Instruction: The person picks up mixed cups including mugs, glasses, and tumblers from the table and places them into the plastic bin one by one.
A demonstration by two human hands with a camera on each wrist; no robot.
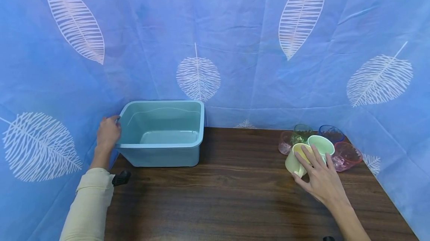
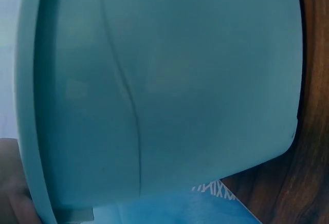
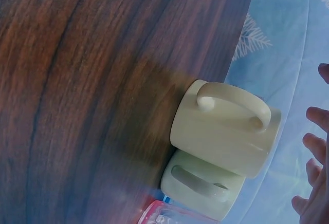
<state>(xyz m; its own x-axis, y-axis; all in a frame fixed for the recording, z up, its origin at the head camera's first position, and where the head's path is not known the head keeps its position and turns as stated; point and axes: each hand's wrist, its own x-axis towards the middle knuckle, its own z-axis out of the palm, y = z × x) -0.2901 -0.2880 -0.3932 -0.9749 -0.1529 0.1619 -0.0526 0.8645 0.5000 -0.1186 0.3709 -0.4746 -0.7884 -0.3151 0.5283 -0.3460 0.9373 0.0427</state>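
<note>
A teal plastic tub (image 1: 161, 157) stands at the back left of the table. My left hand (image 1: 109, 131) grips the tub's left rim; the left wrist view shows mostly the tub's side wall (image 2: 205, 80), with part of the hand at the lower left edge. At the right, my right hand (image 1: 320, 181) hovers with fingers spread over a pale yellow mug (image 1: 293, 162) and a pale green mug (image 1: 320, 144). In the right wrist view the fingers are apart from the yellow mug (image 3: 226, 129) and green mug (image 3: 198, 183), whose handles show.
Around the mugs stand clear tumblers: a pink one (image 1: 284, 143), a green one (image 1: 301, 131), a blue-rimmed one (image 1: 330, 132) and a red-rimmed one (image 1: 347, 157). The dark wooden table (image 1: 215, 196) meets a blue leaf-print cloth (image 1: 235, 77) behind and at both sides.
</note>
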